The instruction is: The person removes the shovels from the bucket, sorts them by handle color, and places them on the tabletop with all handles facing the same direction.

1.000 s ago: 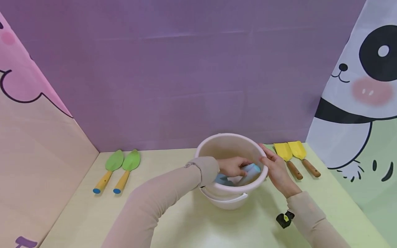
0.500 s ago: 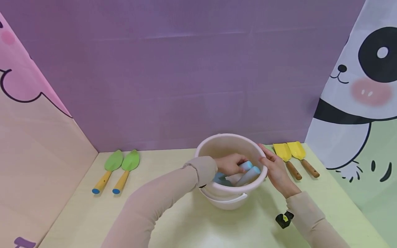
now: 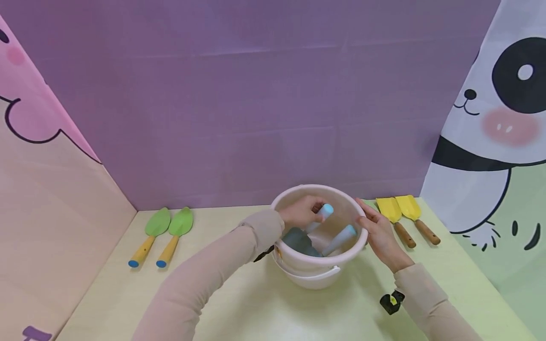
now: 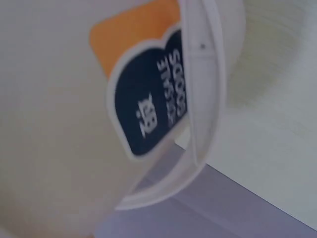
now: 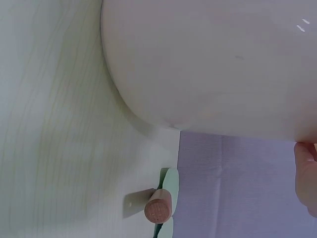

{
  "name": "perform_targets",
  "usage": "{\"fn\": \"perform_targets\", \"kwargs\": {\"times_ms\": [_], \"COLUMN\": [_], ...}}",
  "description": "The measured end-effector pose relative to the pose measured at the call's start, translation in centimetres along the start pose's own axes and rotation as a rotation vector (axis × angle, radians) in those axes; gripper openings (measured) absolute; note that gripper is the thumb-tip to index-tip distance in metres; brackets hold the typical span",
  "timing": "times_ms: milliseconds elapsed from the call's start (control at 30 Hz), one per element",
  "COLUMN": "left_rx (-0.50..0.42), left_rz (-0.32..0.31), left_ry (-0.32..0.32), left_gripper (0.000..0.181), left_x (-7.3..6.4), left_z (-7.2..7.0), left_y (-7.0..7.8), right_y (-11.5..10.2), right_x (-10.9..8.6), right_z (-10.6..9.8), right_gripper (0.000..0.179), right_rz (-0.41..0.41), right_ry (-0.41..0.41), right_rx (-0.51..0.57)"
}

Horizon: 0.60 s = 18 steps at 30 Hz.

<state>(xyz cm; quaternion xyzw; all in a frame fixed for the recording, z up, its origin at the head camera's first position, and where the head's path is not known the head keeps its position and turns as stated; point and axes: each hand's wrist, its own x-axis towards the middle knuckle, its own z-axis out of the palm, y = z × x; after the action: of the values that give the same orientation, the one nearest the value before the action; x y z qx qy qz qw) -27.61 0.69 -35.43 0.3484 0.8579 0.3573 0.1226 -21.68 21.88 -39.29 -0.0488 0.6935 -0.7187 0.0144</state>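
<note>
A white bucket (image 3: 313,282) stands upright on the table. My left hand (image 3: 300,212) reaches in over its left side and pinches a garden trowel by its pale handle (image 3: 326,211), which has a light-blue end. Below lie a blue-grey blade (image 3: 298,241) and a second pale handle (image 3: 340,240) leaning toward the right wall. My right hand (image 3: 382,235) holds the bucket's right rim, thumb at the edge and fingers along the outside. The left wrist view shows only the bucket's outside with its label (image 4: 148,94) and bail handle (image 4: 205,64); the left hand's fingers are hidden there.
Two green trowels (image 3: 168,237) with yellow handles lie at the left. Two yellow shovels (image 3: 400,213) with brown handles lie right of the right hand. Behind the bucket, a brown handle (image 5: 158,210) with a green blade shows. A purple backdrop (image 3: 239,118) closes off the back.
My left hand has moved up and left inside the bucket, lifting one pale handle away from the other. More of the blue-grey blade shows. The right hand stays at the rim.
</note>
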Motion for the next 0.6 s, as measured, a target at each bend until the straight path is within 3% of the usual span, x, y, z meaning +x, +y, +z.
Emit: {"fn": "perform_targets", "kwargs": {"times_ms": [167, 333, 600], "left_rx": [-0.024, -0.034, 0.058], "left_rz": [-0.051, -0.107, -0.103], "left_ry": [0.060, 0.084, 0.094], "left_gripper": [0.031, 0.036, 0.035], "left_x": [-0.5, -0.9, -1.7], "left_z": [-1.2, -2.1, -3.6], "left_y": [-0.2, -0.5, -1.3], "right_y": [-0.1, -0.2, -0.3], "right_x": [0.2, 0.4, 0.5], "right_z": [0.0, -0.1, -0.2], "right_gripper": [0.058, 0.058, 0.059], "right_rz": [0.007, 0.018, 0.011], "right_ry": [-0.001, -0.005, -0.007], "right_rx": [-0.014, -0.018, -0.017]}}
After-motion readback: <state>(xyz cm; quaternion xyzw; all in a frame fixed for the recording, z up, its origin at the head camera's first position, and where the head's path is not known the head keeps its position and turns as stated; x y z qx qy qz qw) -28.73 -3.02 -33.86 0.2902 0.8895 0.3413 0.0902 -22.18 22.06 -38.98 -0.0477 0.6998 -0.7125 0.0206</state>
